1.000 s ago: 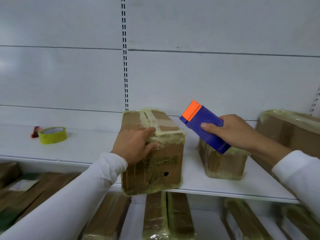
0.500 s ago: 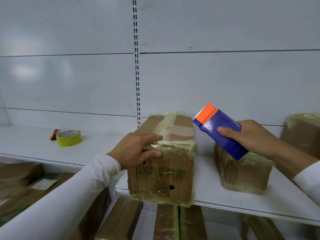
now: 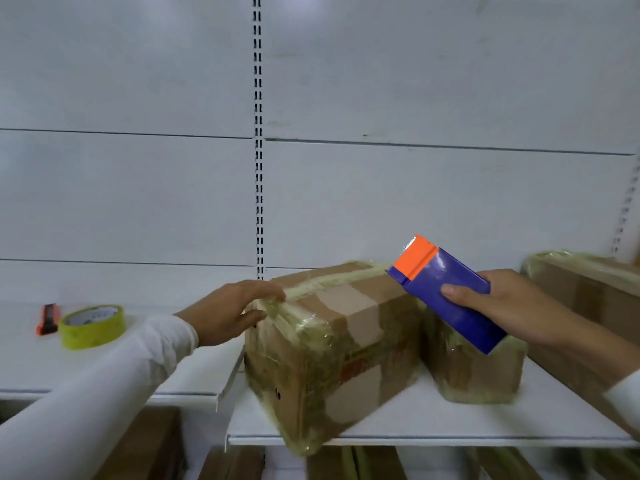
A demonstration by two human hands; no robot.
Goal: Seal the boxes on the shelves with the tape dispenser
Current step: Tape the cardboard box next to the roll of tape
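At nine o'clock in the view, a yellow tape roll lies flat on the left shelf, with a small orange-and-black tool just beside it on its far left; neither is in use.

Moving rightward, the left hand reaches out from a white sleeve and rests on the left top edge of the middle box, fingers draped over the corner and thumb against the side, steadying it rather than clutching it. This box sits at six o'clock on the right shelf, turned at an angle with one corner overhanging the front lip. It already carries brown tape strips across the top and down the front, plus a wrinkled yellowish clear wrap, so it looks largely sealed; whether the top seam is fully closed is hard to say through the glare.

At three o'clock, the right hand grasps the blue tape dispenser by its body, thumb across the face, orange cutter end tipped up toward eleven o'clock and held above the box, not touching it. No tape is seen drawn out.

Behind the dispenser, a smaller wrapped box touches the middle box, and a larger box stands at the far right. Both appear wrapped too. By my reading, the next strip on the middle box is not yet begun.
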